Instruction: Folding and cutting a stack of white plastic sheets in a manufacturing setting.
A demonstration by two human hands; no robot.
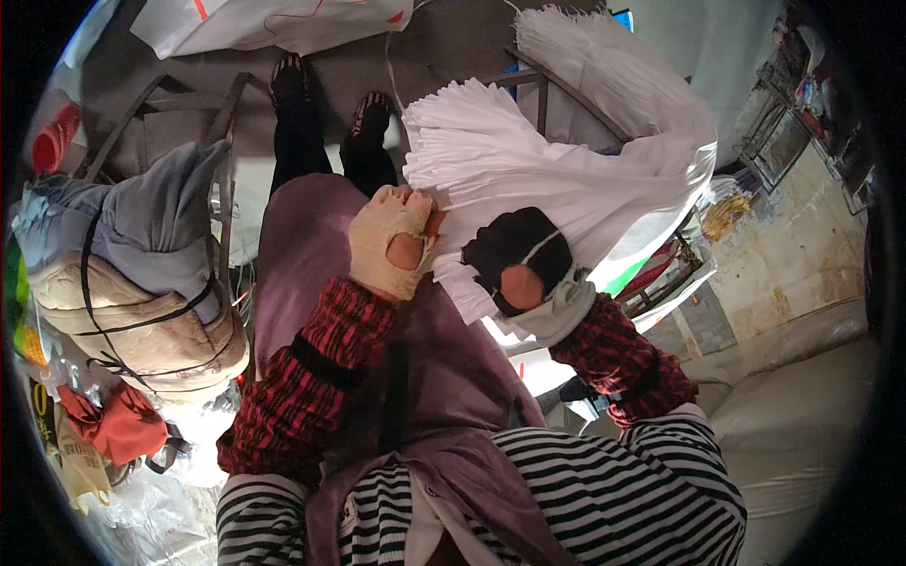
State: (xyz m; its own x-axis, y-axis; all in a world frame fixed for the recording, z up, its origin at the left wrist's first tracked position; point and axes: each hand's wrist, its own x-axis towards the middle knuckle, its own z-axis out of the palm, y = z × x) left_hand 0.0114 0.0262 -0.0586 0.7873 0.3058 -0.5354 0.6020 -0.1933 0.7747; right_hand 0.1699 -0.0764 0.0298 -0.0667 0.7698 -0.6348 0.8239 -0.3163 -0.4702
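Observation:
A long bundle of thin white cloth layers (566, 174), fanned into pleats at its edges, runs from the far right down towards my lap. My left hand (392, 243) wears a beige glove with a hole in it. Its fingers are curled in at the near left edge of the white cloth; a small orange-brown patch shows at the fingertips, too unclear to name. My right hand (519, 259), in a black glove with a pale cuff, is closed over the nearer part of the same cloth. A mauve apron (311, 236) covers my lap beneath both hands.
Left of me, a padded bundle tied with black cord (142, 321) rests by a metal chair frame (222, 132). A red cloth (118, 424) and plastic bags lie below it. A white sack (274, 24) is at the far side; large pale sacks (793, 415) fill the lower right.

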